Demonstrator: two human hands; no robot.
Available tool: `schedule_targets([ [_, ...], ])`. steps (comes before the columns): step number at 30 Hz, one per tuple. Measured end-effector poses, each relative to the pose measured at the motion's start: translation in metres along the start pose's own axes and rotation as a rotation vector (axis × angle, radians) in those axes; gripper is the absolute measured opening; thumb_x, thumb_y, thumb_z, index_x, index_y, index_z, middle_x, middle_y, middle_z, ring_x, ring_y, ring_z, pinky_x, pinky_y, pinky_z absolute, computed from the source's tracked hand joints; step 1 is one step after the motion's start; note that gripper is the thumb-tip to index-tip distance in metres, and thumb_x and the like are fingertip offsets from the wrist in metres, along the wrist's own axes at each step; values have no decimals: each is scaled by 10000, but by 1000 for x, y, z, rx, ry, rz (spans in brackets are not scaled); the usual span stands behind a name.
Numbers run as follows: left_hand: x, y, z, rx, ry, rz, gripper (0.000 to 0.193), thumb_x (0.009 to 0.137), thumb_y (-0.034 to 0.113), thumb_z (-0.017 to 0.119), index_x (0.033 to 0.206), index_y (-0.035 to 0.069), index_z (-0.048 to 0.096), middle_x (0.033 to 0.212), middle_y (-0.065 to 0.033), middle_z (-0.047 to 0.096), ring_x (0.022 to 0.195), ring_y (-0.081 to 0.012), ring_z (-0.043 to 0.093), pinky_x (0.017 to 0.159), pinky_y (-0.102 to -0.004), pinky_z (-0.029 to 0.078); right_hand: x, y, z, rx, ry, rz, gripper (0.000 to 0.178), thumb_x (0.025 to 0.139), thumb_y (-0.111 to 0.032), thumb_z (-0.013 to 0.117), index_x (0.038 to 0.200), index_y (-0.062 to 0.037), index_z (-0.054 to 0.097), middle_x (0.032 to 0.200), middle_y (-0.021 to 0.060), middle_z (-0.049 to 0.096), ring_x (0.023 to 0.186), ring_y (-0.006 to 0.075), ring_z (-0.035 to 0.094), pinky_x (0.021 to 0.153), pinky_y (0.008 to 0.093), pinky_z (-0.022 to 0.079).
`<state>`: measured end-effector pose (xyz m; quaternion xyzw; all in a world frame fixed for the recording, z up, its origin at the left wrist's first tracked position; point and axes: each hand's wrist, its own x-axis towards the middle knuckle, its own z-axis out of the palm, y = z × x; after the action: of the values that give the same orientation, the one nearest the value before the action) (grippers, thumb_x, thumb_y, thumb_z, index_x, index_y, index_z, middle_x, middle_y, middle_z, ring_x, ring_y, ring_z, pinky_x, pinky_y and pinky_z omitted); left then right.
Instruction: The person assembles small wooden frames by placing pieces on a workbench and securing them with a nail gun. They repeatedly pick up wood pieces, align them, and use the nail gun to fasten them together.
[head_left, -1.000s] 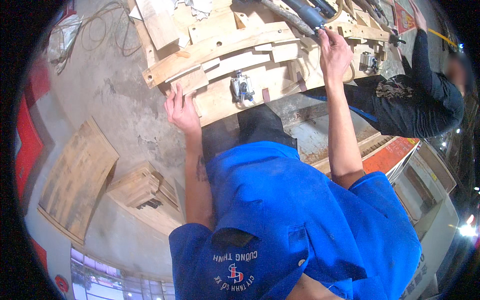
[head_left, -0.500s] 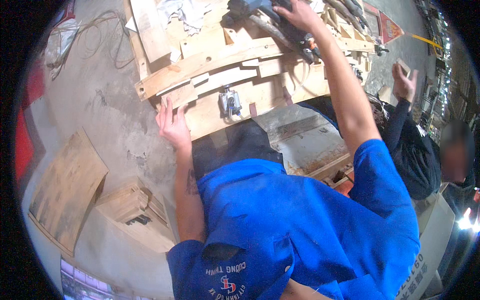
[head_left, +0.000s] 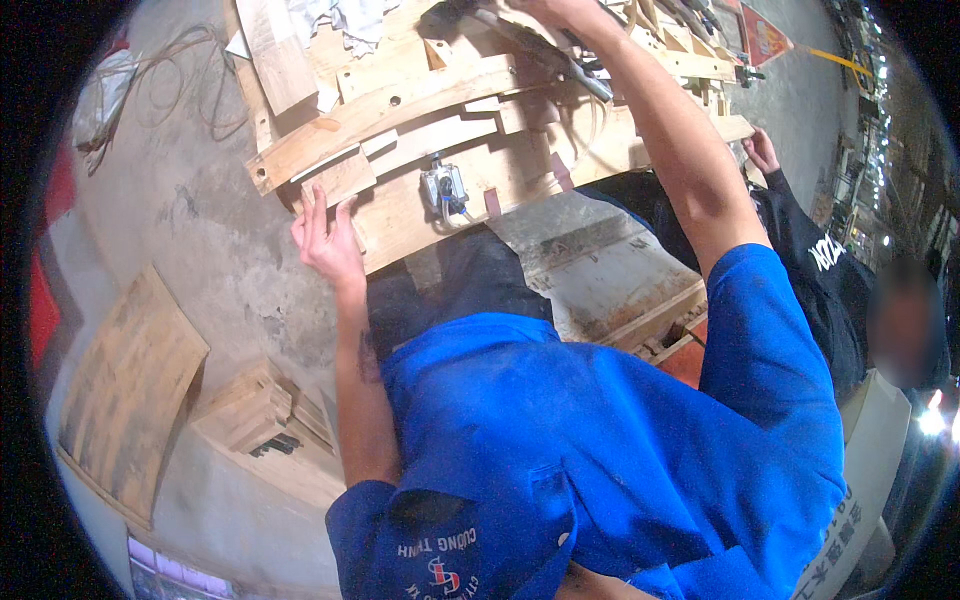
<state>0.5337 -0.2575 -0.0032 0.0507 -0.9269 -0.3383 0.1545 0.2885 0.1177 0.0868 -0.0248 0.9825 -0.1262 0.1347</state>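
My left hand (head_left: 332, 242) pinches a short wooden block (head_left: 342, 178) at the left end of a wooden workpiece or jig. The block lies against a long curved wooden rail (head_left: 400, 108). Reaching forward, my right hand (head_left: 560, 12) is at the top edge of the picture, closed on a dark hand-held tool (head_left: 515, 38). That hand's fingers are partly cut off, and the tool's exact kind cannot be made out. Between my hands, a small metal clamp-like fitting (head_left: 443, 187) with a thin tube is fixed to the jig's front board (head_left: 395, 225).
At the right, a co-worker's hand (head_left: 762, 150) holds the end of a wooden strip (head_left: 732, 128). A bent plywood sheet (head_left: 130, 390) and a stack of wooden pieces (head_left: 255, 410) stand at the lower left. Cables (head_left: 185, 85) lie on the floor.
My right hand has moved up and left with the dark tool. The co-worker's hand has lowered to the wooden strip. My left hand stays on the block as the view shifts slightly.
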Motion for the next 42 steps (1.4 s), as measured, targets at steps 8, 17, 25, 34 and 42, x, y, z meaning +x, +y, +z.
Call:
schedule_targets([
  [8, 1, -14, -5, -27, -15, 43, 641, 702, 173, 943, 1316, 154, 760, 1333, -123, 727, 928, -270, 614, 866, -370, 553, -98, -63, -148, 41, -54, 199, 478, 935, -418, 694, 1178, -6, 689, 772, 185, 743, 669, 320, 677, 655, 467, 544],
  [17, -2, -3, -11, -51, -11, -47, 603, 733, 142, 911, 1316, 127, 754, 1359, -144, 708, 964, -289, 610, 924, -384, 543, -246, -202, -49, 534, -177, 176, 356, 919, -222, 701, 1197, -2, 662, 1026, 135, 711, 931, 234, 652, 882, 400, 529],
  [25, -4, -2, -14, -26, 9, -41, 558, 779, 146, 874, 1323, 174, 756, 1376, -123, 704, 965, -283, 605, 913, -356, 541, -258, -241, -11, 554, -138, 131, 222, 894, -136, 668, 1073, -5, 654, 932, 201, 698, 840, 345, 658, 825, 439, 543],
  [34, -8, 3, -30, -103, 36, -56, 557, 783, 134, 871, 1327, 164, 754, 1358, -117, 715, 951, -259, 589, 899, -344, 527, -256, -245, 0, 516, -108, 153, 275, 885, -171, 681, 1114, -18, 671, 945, 182, 701, 863, 318, 661, 827, 434, 533],
  [42, -9, 1, -23, -100, 9, -97, 571, 763, 124, 882, 1320, 161, 757, 1356, -122, 716, 969, -268, 588, 921, -343, 520, -249, -240, 5, 493, -79, 199, 311, 903, -227, 689, 1130, -15, 667, 854, 138, 683, 786, 249, 660, 749, 399, 538],
])
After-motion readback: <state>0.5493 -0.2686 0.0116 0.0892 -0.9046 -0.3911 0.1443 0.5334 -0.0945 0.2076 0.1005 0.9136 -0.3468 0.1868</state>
